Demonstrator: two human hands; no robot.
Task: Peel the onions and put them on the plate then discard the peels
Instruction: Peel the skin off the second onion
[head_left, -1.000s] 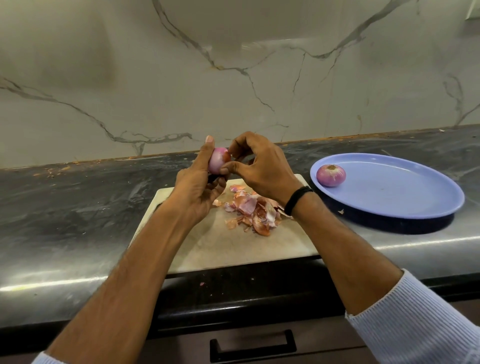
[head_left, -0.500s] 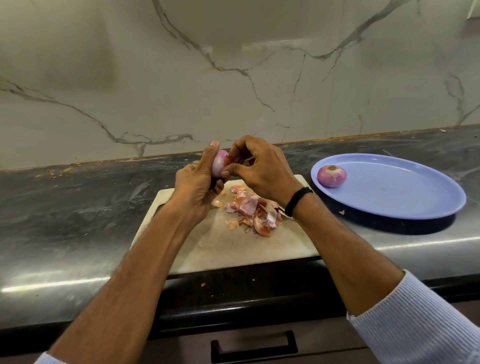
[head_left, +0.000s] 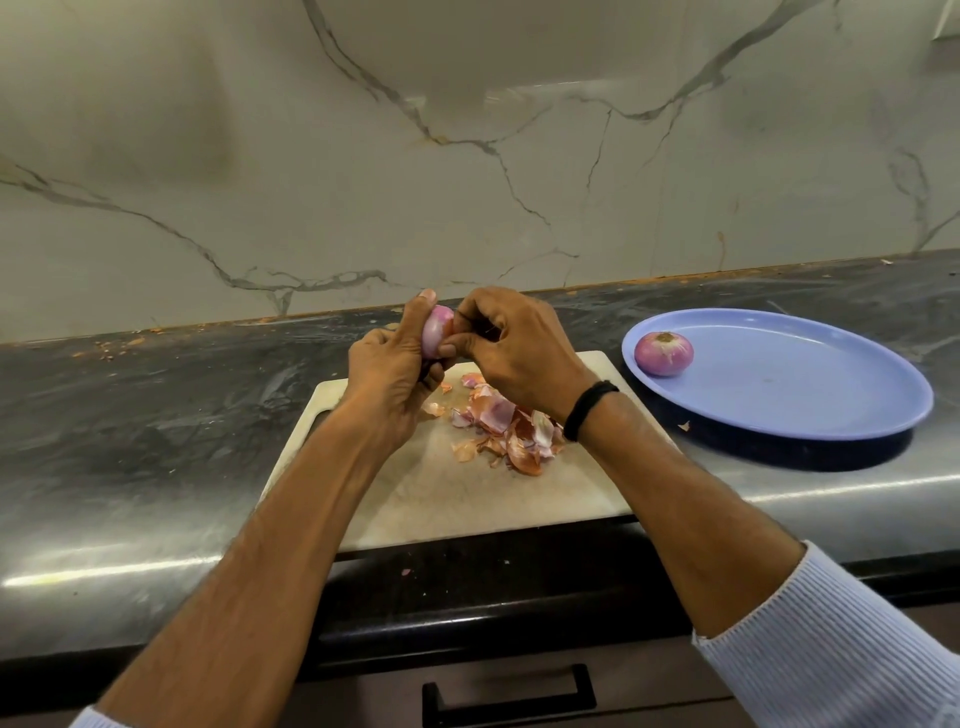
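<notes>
Dark countertop (head_left: 156, 415) bears cutting board (head_left: 467, 504) and plate (head_left: 779, 384).

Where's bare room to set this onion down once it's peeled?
The plate is bare at middle and right; the peeled onion sits at its left rim. The cutting board's near strip, this side of the peel pile, is bare. Crowded: its far half, under the left hand and right hand on the held onion.

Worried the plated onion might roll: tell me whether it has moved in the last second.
No. The peeled onion sits at the same spot by the left rim of the blue plate as a second ago.
</notes>
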